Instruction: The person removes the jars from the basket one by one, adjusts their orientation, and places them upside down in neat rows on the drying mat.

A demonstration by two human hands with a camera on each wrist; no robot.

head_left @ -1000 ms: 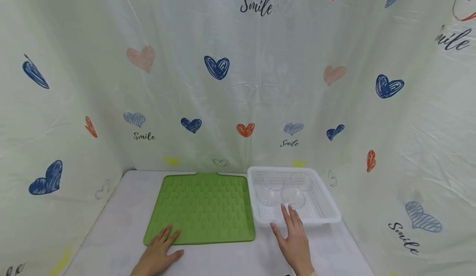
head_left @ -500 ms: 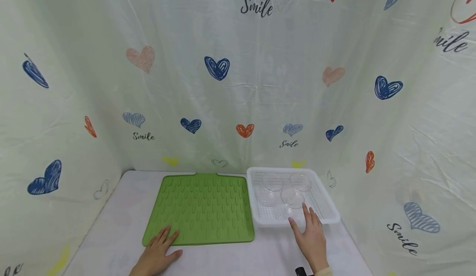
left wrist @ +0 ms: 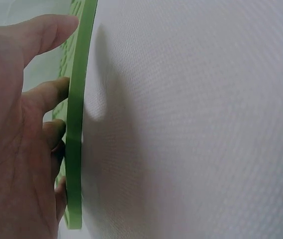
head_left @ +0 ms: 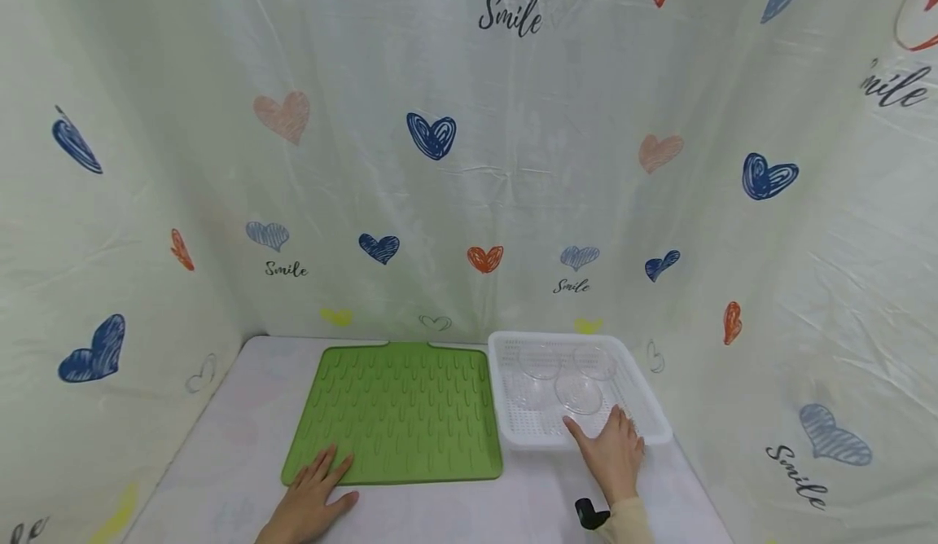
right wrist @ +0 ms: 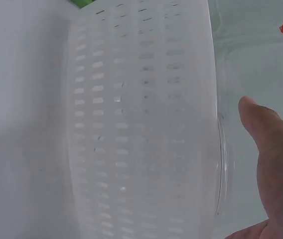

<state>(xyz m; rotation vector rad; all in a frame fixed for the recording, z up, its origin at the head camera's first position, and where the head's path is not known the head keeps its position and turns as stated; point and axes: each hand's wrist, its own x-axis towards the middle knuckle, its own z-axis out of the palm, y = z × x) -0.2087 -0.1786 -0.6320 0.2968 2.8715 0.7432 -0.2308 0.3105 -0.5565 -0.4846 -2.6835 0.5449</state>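
On the white cloth (head_left: 410,515), a green mat (head_left: 410,414) was laid just beside a white basket (head_left: 528,442), in which clear round dishes (head_left: 579,393) were held. The mat's near left corner was touched by the left hand (head_left: 309,497) — its fingers slightly spread. At the basket's near rim the right hand (head_left: 614,450) was held, fingers pressed close together, thumb set well apart — whether the rim was touched could not be told.
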